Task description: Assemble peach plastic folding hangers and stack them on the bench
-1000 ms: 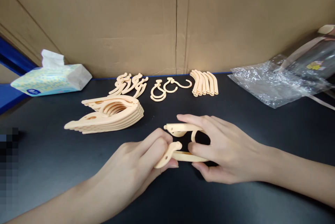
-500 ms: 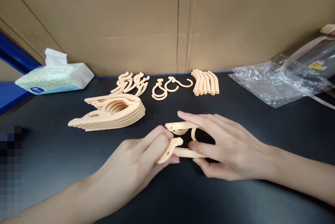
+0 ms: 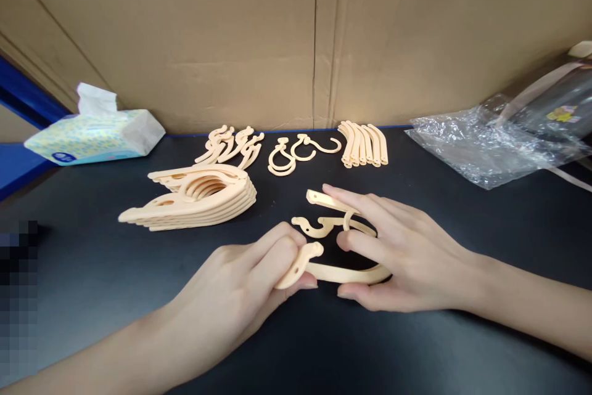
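Over the front middle of the table, both hands hold a cream plastic folding clothes hanger [image 3: 346, 273]. My left hand [image 3: 250, 278] is closed around one end of it, and a notched tip with a small hole sticks out past the fingers. My right hand [image 3: 407, 253] grips the curved side, its fingers bent over the hanger and its thumb below. Between the hands, a straight arm [image 3: 324, 199] and a second notched end [image 3: 319, 227] show apart from each other. The right fingers hide part of the hook and joint.
A stack of folded cream hangers [image 3: 208, 213] lies left of my hands. Behind are loose notched end pieces [image 3: 229, 147], several hooks [image 3: 281, 167] and a row of curved arms [image 3: 363, 145]. A tissue pack [image 3: 97, 136] stands left; clear plastic bags [image 3: 490, 148] lie right. Cardboard [image 3: 208, 37] walls the back.
The straight arm has swung up and away from the second notched end, opening a gap between them. My right hand has shifted slightly with it; my left hand stays in place.
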`<state>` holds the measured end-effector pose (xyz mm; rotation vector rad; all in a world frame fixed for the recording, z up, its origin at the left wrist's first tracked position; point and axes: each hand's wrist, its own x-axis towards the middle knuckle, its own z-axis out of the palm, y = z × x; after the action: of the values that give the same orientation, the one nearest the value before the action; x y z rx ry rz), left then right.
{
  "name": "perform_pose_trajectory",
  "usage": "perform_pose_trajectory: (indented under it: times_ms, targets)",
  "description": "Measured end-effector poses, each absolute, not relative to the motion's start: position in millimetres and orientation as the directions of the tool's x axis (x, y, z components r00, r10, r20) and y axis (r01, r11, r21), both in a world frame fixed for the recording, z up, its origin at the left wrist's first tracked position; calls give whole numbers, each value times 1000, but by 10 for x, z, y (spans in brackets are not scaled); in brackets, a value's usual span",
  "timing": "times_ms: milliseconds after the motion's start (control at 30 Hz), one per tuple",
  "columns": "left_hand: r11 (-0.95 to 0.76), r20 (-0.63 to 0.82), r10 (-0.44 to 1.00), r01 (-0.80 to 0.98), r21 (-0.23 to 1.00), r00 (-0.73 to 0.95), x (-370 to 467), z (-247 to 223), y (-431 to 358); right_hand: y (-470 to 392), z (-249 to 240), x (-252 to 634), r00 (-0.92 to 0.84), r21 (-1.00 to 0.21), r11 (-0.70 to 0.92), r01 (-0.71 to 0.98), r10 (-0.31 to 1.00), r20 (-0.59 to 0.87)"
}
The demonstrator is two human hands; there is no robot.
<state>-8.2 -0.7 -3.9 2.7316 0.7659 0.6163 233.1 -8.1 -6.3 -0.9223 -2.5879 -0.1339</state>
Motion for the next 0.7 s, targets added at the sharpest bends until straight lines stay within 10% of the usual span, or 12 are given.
perform_pose_trajectory:
  times_ms: [467, 700]
  targets:
    - [-835, 315, 534, 432, 342, 784, -81, -48, 9, -33, -110, 2354, -664, -56, 737, 673, 636, 394]
    - [-827, 308, 547, 445, 344, 778, -88, -58, 6, -39, -107, 2383, -653, -316, 703, 637, 710, 263]
